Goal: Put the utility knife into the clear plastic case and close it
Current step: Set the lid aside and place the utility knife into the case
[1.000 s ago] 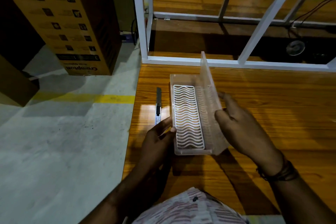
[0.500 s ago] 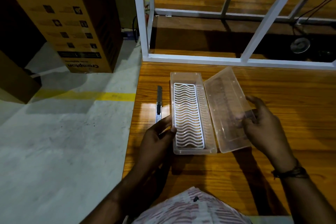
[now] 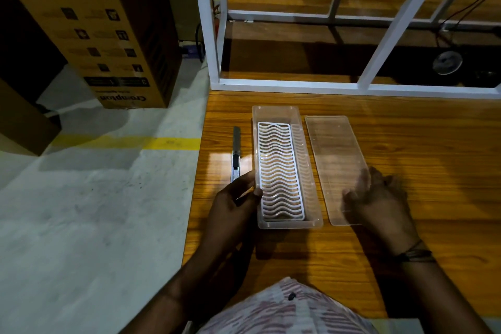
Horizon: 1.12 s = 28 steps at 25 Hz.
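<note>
The clear plastic case [image 3: 272, 110] lies open on the wooden table [image 3: 428, 144], long side pointing away from me, with a white wavy grate [image 3: 279, 171] in its bottom. Its clear lid [image 3: 333, 149] lies flat on the table just to its right. The utility knife [image 3: 236, 149] lies on the table left of the case, parallel to it; my left hand hides its near end. My left hand [image 3: 233, 206] grips the case's left wall near the front, thumb over the rim. My right hand [image 3: 379, 203] holds the lid's near end, fingers showing hazily through the plastic.
The table's left edge runs just beside the knife, with grey floor and a yellow line [image 3: 168, 143] below. A white metal frame [image 3: 298, 87] stands along the table's far edge. A tall cardboard box [image 3: 95, 30] stands on the floor at the far left.
The lid stood upright on the case's right side, then swung down to the right; now it lies flat on the table, apart from the case. My left hand kept its hold.
</note>
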Available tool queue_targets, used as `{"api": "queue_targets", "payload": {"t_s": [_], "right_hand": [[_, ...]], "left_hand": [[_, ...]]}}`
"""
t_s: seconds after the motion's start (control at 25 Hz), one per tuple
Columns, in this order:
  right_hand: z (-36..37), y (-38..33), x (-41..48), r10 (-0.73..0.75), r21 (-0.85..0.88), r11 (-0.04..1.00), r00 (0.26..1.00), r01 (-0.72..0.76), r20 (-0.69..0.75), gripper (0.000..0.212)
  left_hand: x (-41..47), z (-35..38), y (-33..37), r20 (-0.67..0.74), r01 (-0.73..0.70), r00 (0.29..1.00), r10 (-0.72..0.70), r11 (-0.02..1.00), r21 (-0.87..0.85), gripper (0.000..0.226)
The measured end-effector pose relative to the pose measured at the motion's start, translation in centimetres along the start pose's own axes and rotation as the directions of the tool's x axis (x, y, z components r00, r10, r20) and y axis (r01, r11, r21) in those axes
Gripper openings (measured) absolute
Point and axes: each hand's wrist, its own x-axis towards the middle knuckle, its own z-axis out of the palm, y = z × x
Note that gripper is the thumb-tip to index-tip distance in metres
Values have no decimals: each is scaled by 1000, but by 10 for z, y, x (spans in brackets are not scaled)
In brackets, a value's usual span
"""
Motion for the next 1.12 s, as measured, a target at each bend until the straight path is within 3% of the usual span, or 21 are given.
{"api": "queue_targets", "payload": {"t_s": [0.12,0.56,0.8,0.88,1.0,1.12], "right_hand": [[3,-4,-5,-16,-68,998,999,13,-42,64],[-4,-12,-7,-7,-30,1000,1000,6,-21,50],[-9,-13,-4,16,-18,1000,1000,-16,-4,27],[-9,-14,-3,19,-36,999,999,-20,-40,32],[-11,-17,-4,-34,-55,998,979,23,-199,59],[-13,-20,-3,-112,-46,994,937,102,-331,64]], "left_hand": [[0,0,0,-5,3,1000,-3,1000,-2,32],[-1,-2,5,1,-49,999,49,997,61,27],[-4,-13,2,-63,-28,997,41,979,202,23],[-4,-19,1,-145,-17,986,77,926,376,26],[-5,-24,-2,-227,25,954,196,702,711,24],[-4,-21,-2,-271,102,936,223,567,817,35]]}}
